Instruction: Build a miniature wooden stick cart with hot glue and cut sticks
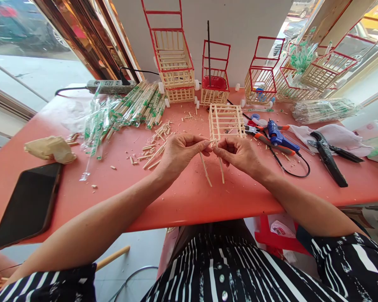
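My left hand (180, 152) and my right hand (236, 153) meet over the red table (182, 201), fingertips almost touching. Each pinches the top of a thin wooden stick: the left hand's stick (205, 170) slants down toward me, the right hand's stick (221, 170) hangs almost parallel beside it. Just behind my fingers stands a small open cage of pale sticks (226, 121). Loose cut stick pieces (154, 147) lie to the left of my left hand.
A dark phone (27, 203) lies at the near left, a crumpled tissue (50, 149) beyond it. Wrapped chopsticks (126, 109) pile up at the back left. A blue glue gun (279, 137), pliers and a black tool (329, 157) lie right. Red-framed stick cages (216, 84) line the back.
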Demonstrator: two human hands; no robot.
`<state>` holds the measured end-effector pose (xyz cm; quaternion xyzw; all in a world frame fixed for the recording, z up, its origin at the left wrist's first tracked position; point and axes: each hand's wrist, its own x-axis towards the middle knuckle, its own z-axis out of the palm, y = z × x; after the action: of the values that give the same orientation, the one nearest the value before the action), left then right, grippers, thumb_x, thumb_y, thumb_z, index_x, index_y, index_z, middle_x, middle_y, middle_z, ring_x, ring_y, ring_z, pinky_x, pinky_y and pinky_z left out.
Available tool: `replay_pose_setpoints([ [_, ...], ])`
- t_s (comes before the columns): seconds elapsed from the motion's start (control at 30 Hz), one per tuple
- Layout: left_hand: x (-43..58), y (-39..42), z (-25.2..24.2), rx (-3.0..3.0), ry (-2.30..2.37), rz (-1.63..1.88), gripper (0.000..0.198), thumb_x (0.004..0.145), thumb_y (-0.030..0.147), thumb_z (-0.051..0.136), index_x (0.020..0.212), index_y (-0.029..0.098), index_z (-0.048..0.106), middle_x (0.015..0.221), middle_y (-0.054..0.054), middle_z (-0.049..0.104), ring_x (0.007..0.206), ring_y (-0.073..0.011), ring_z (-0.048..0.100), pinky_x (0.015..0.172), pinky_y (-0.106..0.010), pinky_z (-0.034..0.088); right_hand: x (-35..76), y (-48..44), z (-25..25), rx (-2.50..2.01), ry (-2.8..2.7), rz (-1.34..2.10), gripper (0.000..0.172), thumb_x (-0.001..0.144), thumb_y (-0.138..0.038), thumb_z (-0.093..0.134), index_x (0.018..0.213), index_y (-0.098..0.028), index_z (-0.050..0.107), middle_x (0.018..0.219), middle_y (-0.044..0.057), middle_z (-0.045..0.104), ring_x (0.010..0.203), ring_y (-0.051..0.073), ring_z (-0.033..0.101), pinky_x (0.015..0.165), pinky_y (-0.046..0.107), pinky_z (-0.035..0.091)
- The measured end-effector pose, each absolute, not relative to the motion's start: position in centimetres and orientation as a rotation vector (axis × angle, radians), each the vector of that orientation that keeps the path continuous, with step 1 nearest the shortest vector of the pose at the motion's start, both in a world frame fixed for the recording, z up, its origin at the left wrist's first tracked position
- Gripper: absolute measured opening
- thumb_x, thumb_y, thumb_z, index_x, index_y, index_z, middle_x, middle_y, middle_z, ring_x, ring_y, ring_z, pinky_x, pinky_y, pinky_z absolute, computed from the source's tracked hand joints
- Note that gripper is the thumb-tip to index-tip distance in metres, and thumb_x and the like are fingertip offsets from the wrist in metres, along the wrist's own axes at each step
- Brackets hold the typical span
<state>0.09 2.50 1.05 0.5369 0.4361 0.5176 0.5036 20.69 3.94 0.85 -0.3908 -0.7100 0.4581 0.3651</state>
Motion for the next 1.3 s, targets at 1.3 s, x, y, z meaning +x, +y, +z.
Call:
replay_pose_setpoints([
  [1.3,0.28,2.16,1.01,1.248,1.038,1.256,0.038,0.076,0.052,0.093,0.081,0.016,0.084,0.082,-0.010,0.084,0.072,-0.0219,0.077,0.077,-0.036,0.062,20.84,4.24,0.79,-0.985,-1.908,1.120,0.057,0.094,-0.074,0.072,0.084,-0.018,0.072,0.069,0.002,0.070,0.057,0.011,0.059,0.052,0.025,0.041],
])
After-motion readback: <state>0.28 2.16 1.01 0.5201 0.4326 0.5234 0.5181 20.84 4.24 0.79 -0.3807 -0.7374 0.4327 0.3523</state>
